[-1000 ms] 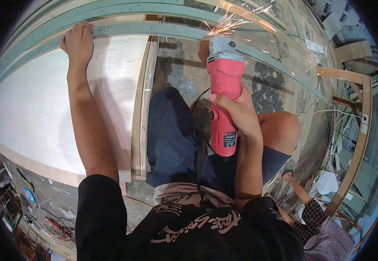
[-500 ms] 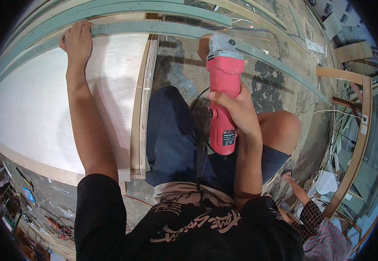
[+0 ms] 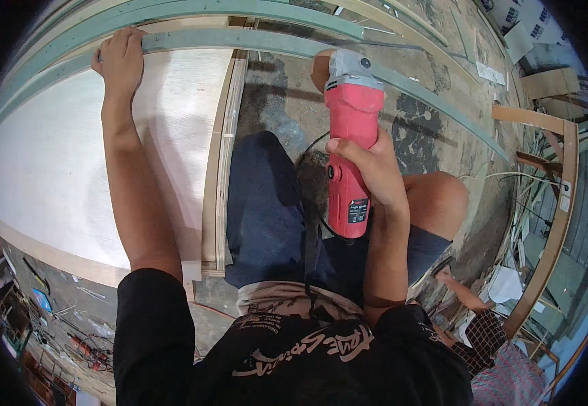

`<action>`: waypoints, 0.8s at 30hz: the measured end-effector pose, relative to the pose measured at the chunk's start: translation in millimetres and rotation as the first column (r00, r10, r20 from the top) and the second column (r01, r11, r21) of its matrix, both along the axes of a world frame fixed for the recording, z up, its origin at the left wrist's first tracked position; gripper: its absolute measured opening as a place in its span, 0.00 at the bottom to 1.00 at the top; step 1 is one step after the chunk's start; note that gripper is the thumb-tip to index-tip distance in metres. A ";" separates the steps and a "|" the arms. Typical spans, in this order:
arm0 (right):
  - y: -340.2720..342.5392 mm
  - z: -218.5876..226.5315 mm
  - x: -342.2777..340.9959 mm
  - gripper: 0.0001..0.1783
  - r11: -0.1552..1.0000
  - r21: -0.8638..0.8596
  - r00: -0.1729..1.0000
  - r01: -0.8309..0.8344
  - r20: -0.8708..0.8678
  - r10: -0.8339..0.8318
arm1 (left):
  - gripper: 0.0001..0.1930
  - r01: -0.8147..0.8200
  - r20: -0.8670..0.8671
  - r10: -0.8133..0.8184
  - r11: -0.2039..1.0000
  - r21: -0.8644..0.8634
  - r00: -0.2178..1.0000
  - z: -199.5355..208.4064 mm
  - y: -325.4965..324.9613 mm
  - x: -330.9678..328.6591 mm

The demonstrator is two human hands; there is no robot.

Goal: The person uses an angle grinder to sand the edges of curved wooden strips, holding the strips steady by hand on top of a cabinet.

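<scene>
My right hand (image 3: pixel 374 166) is wrapped round the red body of an angle grinder (image 3: pixel 355 122). The grinder's grey head points away from me, and its brown disc (image 3: pixel 321 70) sits at the edge of a long grey-green strip (image 3: pixel 233 40). Whether the disc touches the strip, I cannot tell. Farther left, my left hand (image 3: pixel 119 62) has its fingers curled over the same strip, holding it across a pale plywood panel (image 3: pixel 71 149). The strip runs past the panel's edge, under the grinder head and on to the right.
More green strips (image 3: pixel 267 15) lie beyond the held one. On the right stand a wooden frame (image 3: pixel 551 271) and piled offcuts. A person's leg (image 3: pixel 463 291) shows at lower right. Tools and cables (image 3: pixel 87 348) lie on the floor at lower left. A dark cord (image 3: pixel 307 152) hangs beside the grinder.
The grinder has shifted slightly right and away from me in my right hand. A faint orange streak right of its head is gone. My left hand still holds the strip.
</scene>
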State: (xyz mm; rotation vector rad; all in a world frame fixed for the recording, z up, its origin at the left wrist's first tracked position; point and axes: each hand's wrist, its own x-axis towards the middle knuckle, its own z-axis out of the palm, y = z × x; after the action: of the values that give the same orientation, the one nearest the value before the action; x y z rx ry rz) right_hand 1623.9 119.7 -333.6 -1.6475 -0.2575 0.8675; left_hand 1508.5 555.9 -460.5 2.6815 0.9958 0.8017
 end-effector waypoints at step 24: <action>-2.8 -3.7 -0.9 0.17 0.999 -0.034 1.000 -0.005 0.023 0.006 | 0.19 0.032 0.007 -0.032 0.999 -0.021 0.999 4.6 -1.1 -2.8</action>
State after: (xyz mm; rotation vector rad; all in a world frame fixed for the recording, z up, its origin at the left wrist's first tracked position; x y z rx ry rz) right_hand 1623.0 116.9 -337.3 -1.6904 -0.2647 0.8612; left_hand 1505.7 554.8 -455.8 2.6682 0.9525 0.7888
